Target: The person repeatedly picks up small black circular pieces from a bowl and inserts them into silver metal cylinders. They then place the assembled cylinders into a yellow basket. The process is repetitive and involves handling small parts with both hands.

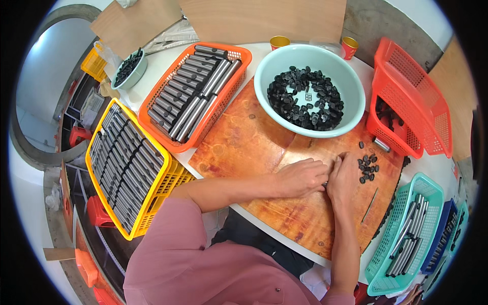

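My left hand (302, 178) and my right hand (343, 178) meet over the wooden board (239, 137), fingers closed and nearly touching. A small dark, shiny bit shows between them, but the fingers hide most of it, so I cannot make out what it is. Beside my right hand lies a loose group of small black oval plugs (367, 168). Beyond both hands stands a pale green basin (351, 114) with many more black plugs (305, 96). A thin metal rod (369, 206) rests on the board to the right of my right forearm.
On the left, an orange basket (147, 109) and a yellow basket (162, 175) hold rows of metal tubes. Red baskets (412, 91) stand at the far right, with a short metal tube (381, 144) beside them. A green basket (376, 264) of tubes sits near right. Two cups (349, 47) stand behind the basin.
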